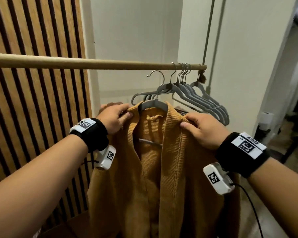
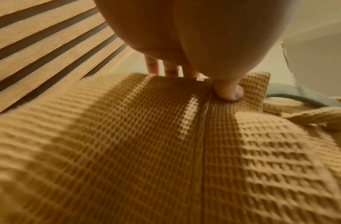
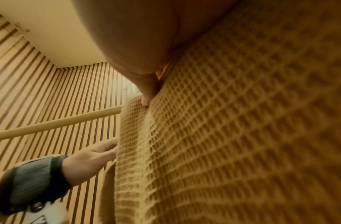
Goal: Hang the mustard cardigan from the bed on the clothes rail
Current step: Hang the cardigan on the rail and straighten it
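Note:
The mustard waffle-knit cardigan point(image 1: 162, 160) hangs open-fronted on a grey hanger point(image 1: 153, 104) held below the wooden clothes rail point(image 1: 93, 63). The hanger's metal hook point(image 1: 156, 73) sits under the rail, apart from it. My left hand point(image 1: 114, 117) pinches the cardigan's left shoulder by the collar, thumb on the front; the left wrist view shows that thumb point(image 2: 229, 91) pressed on the cardigan point(image 2: 165, 151). My right hand point(image 1: 199, 129) grips the right shoulder. The right wrist view shows its thumb point(image 3: 148, 97) against the cardigan point(image 3: 223, 136), with the rail point(image 3: 56, 125) behind.
Several empty grey hangers point(image 1: 201, 100) hang bunched at the rail's right end, beside a rope knot point(image 1: 202, 76). A slatted wood wall point(image 1: 33, 117) stands on the left, a white wall behind. The rail's left stretch is bare. A doorway opens at the far right.

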The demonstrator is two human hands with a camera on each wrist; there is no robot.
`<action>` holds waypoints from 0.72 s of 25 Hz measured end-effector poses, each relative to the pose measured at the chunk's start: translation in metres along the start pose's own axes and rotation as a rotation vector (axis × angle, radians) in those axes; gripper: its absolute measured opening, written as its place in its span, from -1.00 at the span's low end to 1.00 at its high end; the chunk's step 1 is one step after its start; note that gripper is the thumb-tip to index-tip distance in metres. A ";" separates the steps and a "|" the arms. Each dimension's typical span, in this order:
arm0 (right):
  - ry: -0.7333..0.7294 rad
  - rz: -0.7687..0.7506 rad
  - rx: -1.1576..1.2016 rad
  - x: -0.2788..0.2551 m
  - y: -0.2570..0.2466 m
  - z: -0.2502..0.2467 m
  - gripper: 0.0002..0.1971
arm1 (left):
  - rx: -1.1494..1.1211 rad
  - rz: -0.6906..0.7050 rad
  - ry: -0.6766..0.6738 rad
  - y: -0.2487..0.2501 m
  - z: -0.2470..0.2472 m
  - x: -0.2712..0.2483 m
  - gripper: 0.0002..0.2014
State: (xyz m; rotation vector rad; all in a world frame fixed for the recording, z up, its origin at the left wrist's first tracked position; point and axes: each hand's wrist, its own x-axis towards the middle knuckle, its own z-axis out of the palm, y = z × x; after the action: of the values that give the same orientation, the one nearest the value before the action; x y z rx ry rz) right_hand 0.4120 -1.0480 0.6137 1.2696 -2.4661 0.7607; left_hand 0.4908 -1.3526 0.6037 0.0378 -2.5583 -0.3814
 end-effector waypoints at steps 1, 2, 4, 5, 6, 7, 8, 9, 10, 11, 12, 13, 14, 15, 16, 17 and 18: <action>0.015 0.011 -0.027 0.003 -0.009 0.005 -0.77 | 0.079 -0.009 0.016 -0.009 0.001 0.006 -0.86; 0.039 0.031 -0.055 0.008 -0.020 0.010 -0.76 | 0.141 -0.028 0.035 -0.018 -0.001 0.013 -0.84; 0.099 0.082 -0.091 0.021 -0.045 0.008 -0.73 | 0.138 -0.049 0.083 -0.030 -0.013 0.033 -0.76; 0.133 0.102 -0.099 0.030 -0.059 0.003 -0.72 | 0.089 -0.032 0.126 -0.031 -0.022 0.046 -0.76; 0.161 0.124 -0.107 0.039 -0.073 -0.003 -0.72 | 0.031 -0.013 0.170 -0.030 -0.034 0.059 -0.76; 0.184 0.146 -0.113 0.047 -0.086 -0.009 -0.72 | -0.030 0.007 0.206 -0.031 -0.045 0.071 -0.75; 0.200 0.170 -0.116 0.056 -0.098 -0.013 -0.73 | -0.083 0.023 0.220 -0.030 -0.055 0.081 -0.73; 0.205 0.190 -0.119 0.061 -0.106 -0.016 -0.73 | -0.133 0.031 0.218 -0.029 -0.059 0.088 -0.72; 0.199 0.213 -0.124 0.065 -0.112 -0.015 -0.74 | -0.171 0.036 0.209 -0.032 -0.061 0.091 -0.73; 0.182 0.233 -0.131 0.065 -0.117 -0.010 -0.76 | -0.182 0.050 0.198 -0.038 -0.058 0.093 -0.76; 0.158 0.245 -0.136 0.064 -0.121 -0.002 -0.76 | -0.165 0.058 0.170 -0.045 -0.052 0.093 -0.78; 0.131 0.251 -0.143 0.063 -0.124 0.008 -0.75 | -0.144 0.051 0.132 -0.055 -0.043 0.092 -0.78; 0.104 0.262 -0.153 0.062 -0.127 0.019 -0.73 | -0.130 0.028 0.082 -0.065 -0.034 0.090 -0.78; 0.078 0.277 -0.164 0.063 -0.131 0.028 -0.72 | -0.127 0.010 0.045 -0.073 -0.027 0.089 -0.78; 0.064 0.287 -0.168 0.065 -0.135 0.037 -0.71 | -0.124 0.004 0.029 -0.080 -0.021 0.089 -0.78; 0.061 0.289 -0.165 0.068 -0.138 0.042 -0.70 | -0.123 0.003 0.030 -0.085 -0.018 0.090 -0.79; 0.059 0.292 -0.159 0.072 -0.142 0.047 -0.70 | -0.120 -0.002 0.038 -0.089 -0.018 0.090 -0.79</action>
State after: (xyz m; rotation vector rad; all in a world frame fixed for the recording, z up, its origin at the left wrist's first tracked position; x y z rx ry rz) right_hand 0.4855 -1.1912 0.6544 0.8320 -2.6352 0.6404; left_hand 0.4194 -1.4523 0.6405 0.0037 -2.4937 -0.5301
